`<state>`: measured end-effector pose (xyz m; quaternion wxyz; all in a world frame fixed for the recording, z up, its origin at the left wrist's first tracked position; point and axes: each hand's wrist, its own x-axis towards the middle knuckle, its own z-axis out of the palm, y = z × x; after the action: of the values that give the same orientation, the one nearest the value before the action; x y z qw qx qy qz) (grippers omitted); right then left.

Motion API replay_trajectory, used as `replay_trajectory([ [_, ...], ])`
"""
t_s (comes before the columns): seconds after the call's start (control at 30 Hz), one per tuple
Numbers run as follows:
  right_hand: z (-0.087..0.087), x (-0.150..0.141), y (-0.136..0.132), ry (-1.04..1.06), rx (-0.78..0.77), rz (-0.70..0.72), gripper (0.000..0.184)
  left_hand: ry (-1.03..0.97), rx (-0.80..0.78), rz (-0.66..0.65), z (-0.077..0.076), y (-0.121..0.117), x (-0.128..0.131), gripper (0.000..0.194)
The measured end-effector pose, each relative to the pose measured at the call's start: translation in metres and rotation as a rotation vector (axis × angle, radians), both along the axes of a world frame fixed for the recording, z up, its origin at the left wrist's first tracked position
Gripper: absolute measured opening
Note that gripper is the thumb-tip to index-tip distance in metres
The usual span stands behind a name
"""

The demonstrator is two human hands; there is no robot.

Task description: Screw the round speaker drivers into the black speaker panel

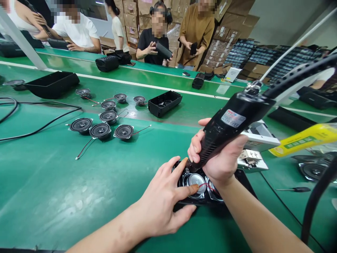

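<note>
Our right hand [223, 161] has its fingers wrapped firmly around a thick black power driver [217, 131], which slants down to the left. Our left hand [164, 193] lies palm down, fingers spread apart, one fingertip on the round back of a speaker [197, 181]. That speaker sits in a black panel [244, 182] directly beneath both sets of fingers; a red wire [203, 184] crosses just beside the left fingertip.

To do this well, we would probably bring the driver closer to upright, press straight down, and keep the wire and left fingers clear of the tip. The tip's exact contact is hidden, so we cannot tell whether it meets a screw.

The tabletop [123, 182] is glossy green. Beyond the left fingers lie loose speakers [100, 131] with thin leads, and farther off an open-topped black box [165, 103]. Just right of the right fingers stands a pale metal device [260, 137], then a yellow packet [305, 140] and a small screwdriver [297, 189]. Well past our fingers, co-workers [155, 47] handle dark casings before stacked cartons [131, 17].
</note>
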<state>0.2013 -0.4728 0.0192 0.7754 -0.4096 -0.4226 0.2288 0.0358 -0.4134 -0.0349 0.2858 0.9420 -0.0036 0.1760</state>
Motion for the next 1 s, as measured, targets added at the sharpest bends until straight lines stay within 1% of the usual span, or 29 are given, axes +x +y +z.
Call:
replay_trajectory([
  [0.17,-0.002,-0.005,0.000,0.029,-0.026,0.029,0.065,-0.004,0.015,0.003,0.003,0.001,0.000,0.045],
  [0.27,-0.004,-0.005,0.001,0.032,-0.011,0.057,0.066,0.002,0.026,0.006,0.004,0.002,0.001,0.050],
  [0.4,-0.008,-0.003,0.000,0.031,0.004,0.095,0.065,-0.003,0.041,0.008,0.003,0.002,0.001,0.048],
  [0.53,-0.013,0.000,-0.001,0.024,0.012,0.117,0.064,-0.013,0.042,0.014,0.003,0.000,0.001,0.053],
  [0.6,-0.015,0.001,0.000,0.018,0.017,0.126,0.064,-0.012,0.055,0.014,0.003,0.001,0.000,0.052],
  [0.67,-0.017,0.001,0.001,0.011,0.024,0.134,0.064,-0.022,0.074,0.017,0.000,0.002,0.000,0.051],
  [0.73,-0.017,-0.002,0.002,0.000,0.033,0.138,0.063,-0.061,0.114,0.013,-0.007,0.004,0.002,0.054],
  [0.8,-0.010,-0.004,0.000,-0.009,0.053,0.126,0.063,-0.142,0.179,0.001,-0.020,0.007,0.004,0.059],
  [0.87,0.003,-0.002,-0.006,-0.013,0.093,0.099,0.062,-0.204,0.247,0.000,-0.033,0.010,0.007,0.057],
  [0.93,0.022,0.007,-0.020,0.001,0.153,0.006,0.063,-0.200,0.293,0.035,-0.043,0.017,0.006,0.050],
  [1.0,0.043,0.025,-0.040,-0.010,0.216,-0.141,0.065,-0.166,0.322,0.119,-0.048,0.027,0.000,0.047],
])
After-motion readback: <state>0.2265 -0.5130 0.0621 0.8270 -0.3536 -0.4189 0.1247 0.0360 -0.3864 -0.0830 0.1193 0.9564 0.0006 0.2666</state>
